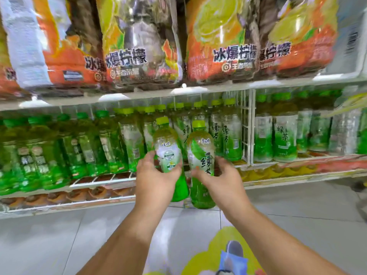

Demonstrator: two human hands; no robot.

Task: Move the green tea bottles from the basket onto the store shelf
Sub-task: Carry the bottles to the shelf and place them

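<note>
**Two bottles raised toward the shelf**

The left hand wraps one green tea bottle; the right hand wraps a second bottle, both upright, short of the store shelf. Rows already stand there; these two remain unplaced. The basket is out of view.

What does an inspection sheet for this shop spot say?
Surface: white wire store shelf, rows of green tea bottles standing on it.
Job's things: two clear plastic green tea bottles, left one, right one, upright before the shelf; basket not seen.
Clutter: orange lemon drink packs on the shelf above.
Grips: left hand holds the left bottle; right hand holds the right.
Cables: nothing seen.
Surroundings: pale tiled floor.
</note>
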